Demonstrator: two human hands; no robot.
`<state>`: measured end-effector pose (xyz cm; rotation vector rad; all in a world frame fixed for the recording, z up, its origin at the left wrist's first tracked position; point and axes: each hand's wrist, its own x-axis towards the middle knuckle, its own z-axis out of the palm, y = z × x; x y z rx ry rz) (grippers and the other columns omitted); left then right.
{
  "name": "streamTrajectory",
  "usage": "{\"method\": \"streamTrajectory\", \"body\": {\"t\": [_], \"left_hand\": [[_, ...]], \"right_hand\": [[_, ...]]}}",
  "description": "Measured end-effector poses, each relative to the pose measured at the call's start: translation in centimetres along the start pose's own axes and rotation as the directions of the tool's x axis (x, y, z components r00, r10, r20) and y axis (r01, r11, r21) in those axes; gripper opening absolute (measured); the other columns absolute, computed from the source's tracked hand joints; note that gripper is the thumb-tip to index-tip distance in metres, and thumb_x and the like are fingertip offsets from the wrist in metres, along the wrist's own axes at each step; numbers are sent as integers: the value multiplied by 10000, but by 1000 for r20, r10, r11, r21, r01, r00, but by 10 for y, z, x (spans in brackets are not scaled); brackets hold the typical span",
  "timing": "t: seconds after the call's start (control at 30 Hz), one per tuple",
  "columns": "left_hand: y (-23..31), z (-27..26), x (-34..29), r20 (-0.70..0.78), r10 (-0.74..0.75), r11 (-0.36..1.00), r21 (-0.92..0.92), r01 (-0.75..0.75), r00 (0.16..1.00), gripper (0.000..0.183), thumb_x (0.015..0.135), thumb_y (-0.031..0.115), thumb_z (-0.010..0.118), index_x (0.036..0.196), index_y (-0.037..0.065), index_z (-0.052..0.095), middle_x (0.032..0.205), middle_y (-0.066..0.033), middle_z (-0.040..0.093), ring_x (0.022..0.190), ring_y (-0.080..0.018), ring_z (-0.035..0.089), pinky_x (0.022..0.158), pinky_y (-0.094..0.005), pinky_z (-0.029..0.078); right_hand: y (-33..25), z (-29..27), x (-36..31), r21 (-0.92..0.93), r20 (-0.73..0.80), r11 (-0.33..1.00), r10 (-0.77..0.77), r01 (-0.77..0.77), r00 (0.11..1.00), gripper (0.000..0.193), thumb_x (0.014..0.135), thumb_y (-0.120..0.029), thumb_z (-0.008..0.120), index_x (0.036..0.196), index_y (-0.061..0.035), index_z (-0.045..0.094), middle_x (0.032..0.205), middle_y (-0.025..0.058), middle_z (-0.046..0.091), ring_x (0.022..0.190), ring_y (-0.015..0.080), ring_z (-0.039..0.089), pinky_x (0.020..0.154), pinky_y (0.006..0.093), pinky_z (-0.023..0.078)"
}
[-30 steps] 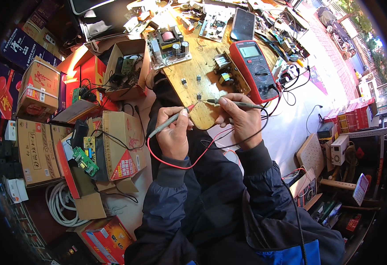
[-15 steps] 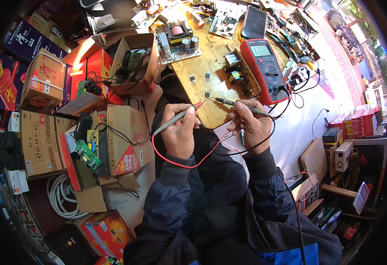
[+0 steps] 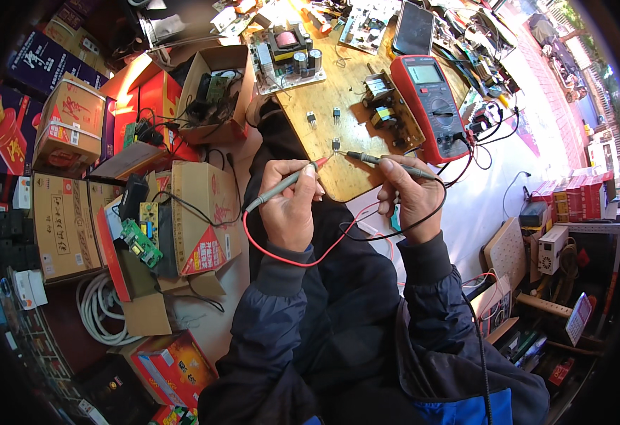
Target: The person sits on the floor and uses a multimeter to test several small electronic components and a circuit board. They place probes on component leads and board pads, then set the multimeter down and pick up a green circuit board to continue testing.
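My left hand is closed in a pen-like grip on a grey test probe with a red tip and red lead. In my right hand is a second test probe, with a black tip and black lead. Both tips come together at the legs of a small black transistor near the front of the wooden board; I cannot tell whether they touch the legs. Two more transistors, one on the left and one on the right, lie just beyond. The red multimeter lies to the right.
An open circuit board sits left of the multimeter. Farther back are a power board with a coil and a dark phone. Cartons with boards and cables stand on the left. The probe leads loop over my lap.
The board and the things on it appear slightly lower and farther right in view. My right hand has shifted slightly right; both hands keep hold of their probes.
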<state>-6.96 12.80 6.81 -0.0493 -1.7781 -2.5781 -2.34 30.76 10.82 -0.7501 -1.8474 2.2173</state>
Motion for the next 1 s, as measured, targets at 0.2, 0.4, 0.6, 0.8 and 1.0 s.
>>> {"method": "streamTrajectory", "body": {"t": [0.2, 0.4, 0.6, 0.8, 1.0], "left_hand": [[1, 0, -1, 7, 7, 1000, -3, -7, 1000, 118, 1023, 86, 639, 1073, 17, 558, 869, -73, 665, 718, -105, 620, 675, -258, 523], [0, 0, 0, 5, 1, 1000, 14, -1, 1000, 105, 1026, 79, 634, 1072, 22, 559, 865, -71, 669, 716, -100, 620, 672, -251, 522], [1, 1, 0, 0, 6, 1000, 12, -6, 1000, 104, 1029, 86, 633, 1069, 24, 561, 860, -70, 665, 719, -104, 623, 664, -257, 523], [2, 1, -1, 14, 23, 1000, 10, -23, 1000, 116, 1025, 96, 640, 1069, 24, 561, 859, -71, 663, 726, -113, 626, 669, -265, 526], [-1, -3, -2, 43, 13, 1000, 5, -14, 999, 123, 1020, 101, 646, 1075, 30, 563, 885, -77, 670, 730, -115, 628, 678, -271, 528]], "right_hand": [[-1, -3, -1, -9, -3, 999, 36, -36, 999, 321, 961, -212, 760, 1113, 61, 687, 629, 66, 612, 445, 137, 557, 430, 256, 428], [-1, 1, -1, 1, 2, 1000, -4, 4, 1000, 326, 964, -217, 758, 1123, 61, 697, 635, 66, 619, 452, 134, 561, 441, 248, 429], [0, 0, -1, -19, -10, 1000, 0, 0, 1000, 317, 966, -222, 757, 1117, 52, 707, 640, 65, 625, 463, 131, 572, 446, 247, 430], [0, -2, 0, -18, -1, 1000, 2, -3, 1000, 314, 964, -217, 759, 1120, 50, 706, 640, 67, 624, 464, 132, 574, 450, 247, 433], [3, -3, 2, -11, 8, 1000, 3, -3, 1000, 331, 966, -228, 758, 1141, 48, 703, 637, 71, 624, 463, 142, 582, 443, 250, 428]]}}
